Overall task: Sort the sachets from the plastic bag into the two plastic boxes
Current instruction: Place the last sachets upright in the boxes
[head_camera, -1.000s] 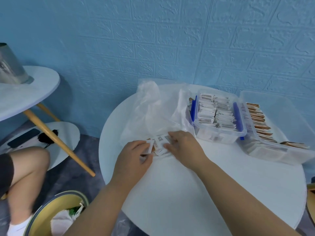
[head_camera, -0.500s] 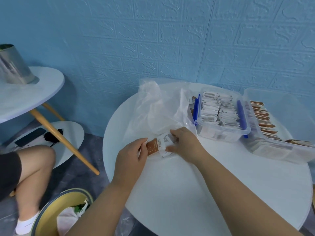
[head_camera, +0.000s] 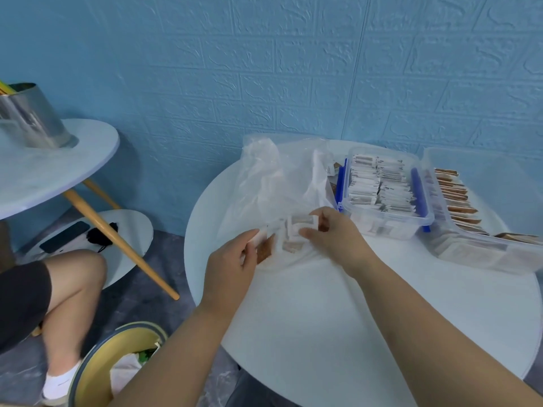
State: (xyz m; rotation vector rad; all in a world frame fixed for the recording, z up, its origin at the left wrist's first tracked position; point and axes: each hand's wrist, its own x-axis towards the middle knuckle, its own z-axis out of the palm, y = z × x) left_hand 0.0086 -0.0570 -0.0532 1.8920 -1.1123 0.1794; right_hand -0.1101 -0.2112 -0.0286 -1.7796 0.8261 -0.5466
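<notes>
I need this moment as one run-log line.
phase: sorting | left hand: pinches brown sachet | right hand: holds white sachet | blue-latched box: part-filled | right box: part-filled

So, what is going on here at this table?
A person is sorting sachets at a round white table. The left hand pinches a brown sachet and the right hand holds a white sachet, both by the plastic bag. The box with blue clips holds white sachets; the clear box beside it holds brown ones.
</notes>
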